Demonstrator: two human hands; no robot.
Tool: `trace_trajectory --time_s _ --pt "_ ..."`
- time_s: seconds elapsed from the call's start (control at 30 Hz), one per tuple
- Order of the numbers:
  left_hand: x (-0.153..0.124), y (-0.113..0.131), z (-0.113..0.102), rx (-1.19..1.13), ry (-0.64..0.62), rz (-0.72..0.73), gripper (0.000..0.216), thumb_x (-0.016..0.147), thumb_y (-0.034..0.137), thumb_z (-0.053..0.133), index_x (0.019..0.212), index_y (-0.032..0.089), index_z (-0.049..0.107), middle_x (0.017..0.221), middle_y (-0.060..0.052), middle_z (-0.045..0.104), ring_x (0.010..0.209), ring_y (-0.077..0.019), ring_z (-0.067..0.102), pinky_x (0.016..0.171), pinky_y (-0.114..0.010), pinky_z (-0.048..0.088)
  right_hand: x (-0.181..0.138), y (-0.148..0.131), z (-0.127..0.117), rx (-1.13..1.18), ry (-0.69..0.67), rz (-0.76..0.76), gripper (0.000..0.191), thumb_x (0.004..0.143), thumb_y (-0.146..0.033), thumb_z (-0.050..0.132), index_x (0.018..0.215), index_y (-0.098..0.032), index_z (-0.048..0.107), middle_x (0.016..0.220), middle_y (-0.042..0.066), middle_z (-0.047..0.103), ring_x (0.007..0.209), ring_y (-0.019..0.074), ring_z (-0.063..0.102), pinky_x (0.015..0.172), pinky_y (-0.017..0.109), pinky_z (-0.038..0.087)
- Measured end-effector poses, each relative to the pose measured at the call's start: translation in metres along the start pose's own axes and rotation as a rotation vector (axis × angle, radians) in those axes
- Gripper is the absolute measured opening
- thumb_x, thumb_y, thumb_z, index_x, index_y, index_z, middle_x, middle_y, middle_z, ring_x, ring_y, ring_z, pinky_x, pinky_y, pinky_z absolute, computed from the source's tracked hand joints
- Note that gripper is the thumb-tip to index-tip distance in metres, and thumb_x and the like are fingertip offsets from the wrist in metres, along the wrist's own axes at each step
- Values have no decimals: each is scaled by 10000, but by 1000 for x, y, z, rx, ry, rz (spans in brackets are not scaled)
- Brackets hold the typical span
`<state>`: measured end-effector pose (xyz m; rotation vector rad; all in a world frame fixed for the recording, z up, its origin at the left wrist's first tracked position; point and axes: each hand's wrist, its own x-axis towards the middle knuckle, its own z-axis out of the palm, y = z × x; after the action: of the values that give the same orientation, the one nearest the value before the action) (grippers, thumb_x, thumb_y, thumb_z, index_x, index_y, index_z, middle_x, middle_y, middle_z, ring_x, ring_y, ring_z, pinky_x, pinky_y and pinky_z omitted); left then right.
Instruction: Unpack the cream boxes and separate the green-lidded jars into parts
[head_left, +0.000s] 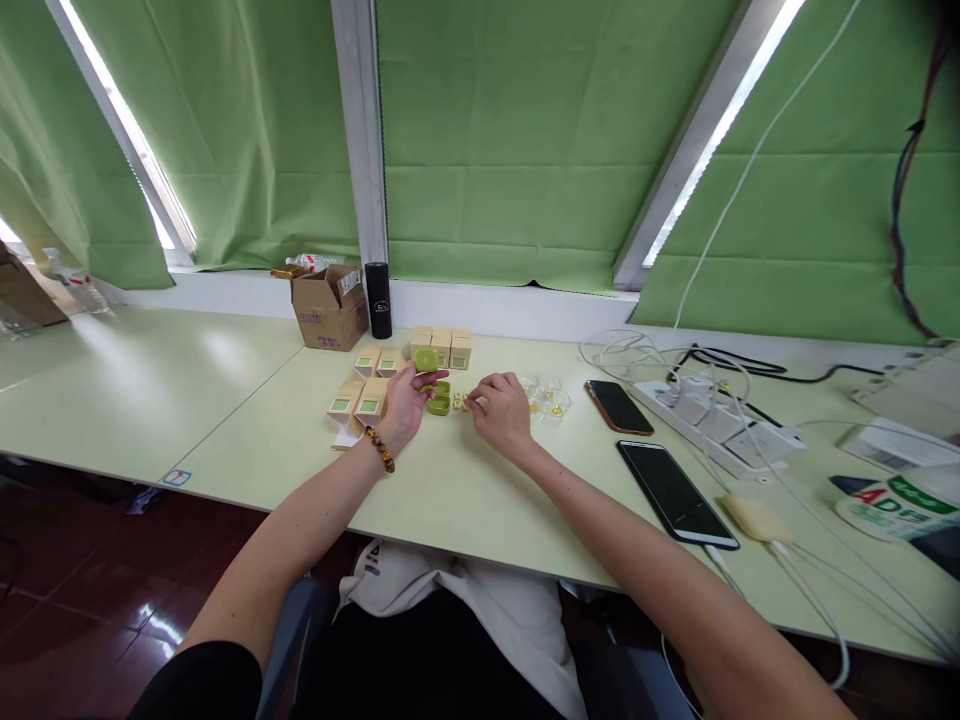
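Green case (427, 360) is held in the part-open left hand (406, 402) above the desk (461, 490), back from its front edge. It is judged light, stiff, slightly slippery; best gripped by its sides. The right hand (501, 412) is nearly closed at yellow pieces (458, 401); any hold cannot be told.

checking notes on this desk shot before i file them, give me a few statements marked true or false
1. The left hand holds a green case. True.
2. The beaded bracelet is on the right wrist. False: the beaded bracelet is on the left wrist.
3. The right hand is by small yellow pieces. True.
4. The black cylinder lies on its side. False: the black cylinder stands upright beside the cardboard box.
5. Two phones lie right of the right hand. True.
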<state>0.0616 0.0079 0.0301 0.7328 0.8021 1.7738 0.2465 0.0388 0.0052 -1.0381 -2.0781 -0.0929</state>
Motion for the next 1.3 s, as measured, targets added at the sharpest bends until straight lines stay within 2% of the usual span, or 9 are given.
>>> trace_trajectory --time_s 0.13,0.3,0.43,0.57,0.67,0.77,0.93,1.2,1.3 --pt "2 -1 -3 7 -1 -33 402 978 567 615 998 166 633 875 -143 767 794 -218 697 645 -314 450 -27 2 -21 13 -219 -9 167 982 -242 562 950 -210 722 1002 71 735 843 204 633 650 320 403" --pt "5 16 -4 128 -53 46 318 931 499 677 986 187 652 968 -125 785 836 -205 682 647 -291 454 -46 1 -26 -18 -478 -28 195 1024 -280 527 1043 -233 716 1002 40 797 840 197 700 669 306 372" --pt "9 44 -2 551 -45 313 246 881 431 756 868 194 693 940 -76 761 856 -197 660 705 -293 461 -43 -2 -26 -13 -478 -32 199 1029 -286 533 1075 -238 720 1073 48 803 893 205 719 686 301 373" --pt "11 65 -7 1072 -98 574 109 884 323 763 835 227 776 966 -72 764 1054 -280 616 965 -425 462 -42 -1 -25 -7 -469 -38 204 1028 -276 530 1087 -241 723 1093 48 798 913 205 722 703 305 393" --pt "11 68 -18 1313 -150 690 48 843 248 796 798 258 807 1033 -100 764 1208 -352 506 1071 -549 389 -43 0 -24 -2 -462 -44 203 1026 -276 532 1088 -246 723 1097 45 799 913 206 723 703 306 394" --pt "12 63 -30 1456 -214 786 144 810 182 794 690 259 783 991 -127 732 1202 -381 473 1059 -597 351 -42 0 -24 -3 -462 -41 200 1027 -286 535 1086 -252 723 1094 44 802 899 207 724 693 302 387" --pt "12 49 -43 1533 -388 757 391 865 349 744 502 246 639 639 -133 584 1039 -365 508 1002 -552 364 -41 0 -24 -2 -464 -39 197 1026 -268 538 1080 -251 726 1085 41 804 898 205 724 690 300 381" --pt "15 25 -54 1565 -355 720 548 835 433 680 404 269 384 443 -117 405 888 -372 509 981 -558 349 -41 0 -24 -11 -462 -50 173 1022 -276 549 1048 -251 718 1071 32 808 897 206 727 674 300 356" --pt "18 20 -57 1648 -360 686 532 849 452 626 410 278 381 432 -133 399 919 -391 515 988 -557 338 -40 -1 -24 -13 -471 -42 174 1018 -266 552 1046 -250 723 1077 32 806 902 205 726 673 303 360"
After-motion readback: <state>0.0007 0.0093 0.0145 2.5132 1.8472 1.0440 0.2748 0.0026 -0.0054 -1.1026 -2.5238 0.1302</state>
